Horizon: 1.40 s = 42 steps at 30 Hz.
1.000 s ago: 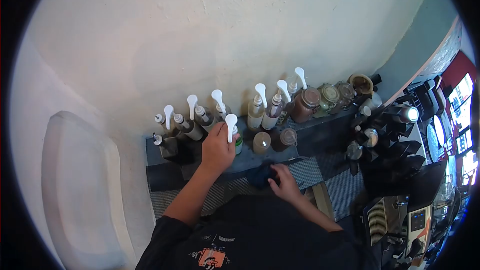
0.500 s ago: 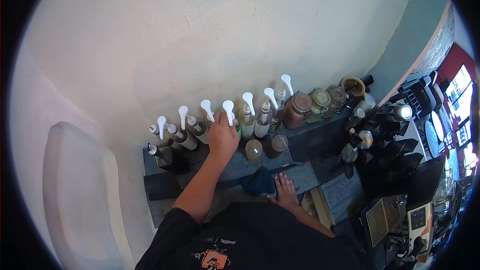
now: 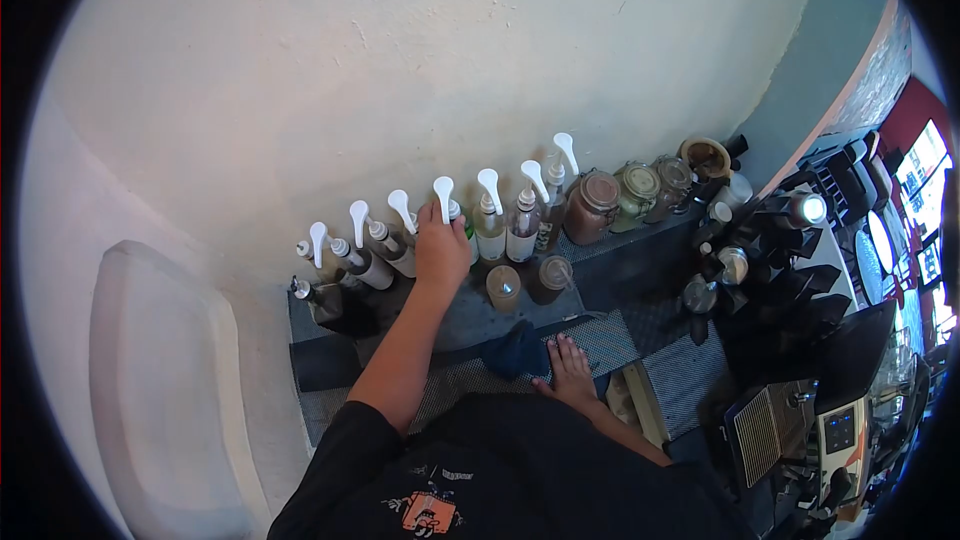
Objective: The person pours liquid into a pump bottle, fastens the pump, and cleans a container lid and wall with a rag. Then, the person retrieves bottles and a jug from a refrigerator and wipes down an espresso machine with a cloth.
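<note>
Green pump bottle (image 3: 472,246) is standing in the row along the wall (image 3: 400,60), between other pump bottles (image 3: 490,243) | left hand (image 3: 443,252) is gripping it near the top | right hand (image 3: 570,368) is lying open, palm down, on the patterned mat (image 3: 606,340), beside the dark cloth (image 3: 513,352)
</note>
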Each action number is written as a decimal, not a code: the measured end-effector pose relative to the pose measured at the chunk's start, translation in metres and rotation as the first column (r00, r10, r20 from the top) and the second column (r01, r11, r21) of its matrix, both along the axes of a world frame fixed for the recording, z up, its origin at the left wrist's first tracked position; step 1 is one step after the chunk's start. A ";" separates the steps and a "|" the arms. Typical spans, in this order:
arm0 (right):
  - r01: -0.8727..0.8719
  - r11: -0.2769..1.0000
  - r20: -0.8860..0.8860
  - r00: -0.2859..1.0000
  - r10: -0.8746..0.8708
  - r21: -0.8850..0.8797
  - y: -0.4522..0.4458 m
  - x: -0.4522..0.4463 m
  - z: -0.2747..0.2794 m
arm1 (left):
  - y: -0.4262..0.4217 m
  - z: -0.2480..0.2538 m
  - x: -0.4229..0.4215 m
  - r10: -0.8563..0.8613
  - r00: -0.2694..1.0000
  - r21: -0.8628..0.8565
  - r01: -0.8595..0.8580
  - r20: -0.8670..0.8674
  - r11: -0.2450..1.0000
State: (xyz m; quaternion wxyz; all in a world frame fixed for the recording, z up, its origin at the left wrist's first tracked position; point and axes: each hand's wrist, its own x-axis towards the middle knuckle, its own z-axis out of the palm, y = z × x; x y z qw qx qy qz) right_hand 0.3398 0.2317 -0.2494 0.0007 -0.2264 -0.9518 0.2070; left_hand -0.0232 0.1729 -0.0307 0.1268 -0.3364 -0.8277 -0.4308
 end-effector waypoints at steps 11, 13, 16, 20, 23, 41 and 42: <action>-0.020 1.000 0.018 1.000 0.020 -0.010 0.003 -0.001 0.000 | -0.041 0.003 0.064 -0.182 0.982 0.095 0.185 -0.048 0.978; -0.030 0.999 0.023 0.999 0.031 -0.022 0.004 -0.001 -0.001 | -0.056 0.013 0.087 -0.200 0.950 0.094 0.227 -0.238 0.969; -0.040 0.998 0.051 0.998 0.043 -0.043 0.005 -0.002 -0.004 | -0.081 -0.004 0.115 -0.311 0.941 0.094 0.324 -0.132 0.941; -0.080 0.988 0.152 0.983 0.099 -0.129 0.016 -0.004 0.014 | -0.101 -0.049 0.145 -0.490 0.862 0.065 0.486 0.134 0.872; -0.108 0.970 0.117 0.984 0.136 -0.219 0.027 -0.005 0.040 | -0.100 -0.070 0.172 -0.506 0.728 -0.078 0.602 0.463 0.795; 0.073 -0.314 0.108 0.990 -0.094 -0.946 0.017 0.020 0.085 | -0.125 -0.100 0.265 -0.160 0.531 0.075 0.179 0.832 0.981; 0.084 -0.325 0.116 0.990 -0.080 -0.942 0.014 0.019 0.080 | -0.131 -0.102 0.274 -0.198 0.526 0.128 0.167 0.827 0.978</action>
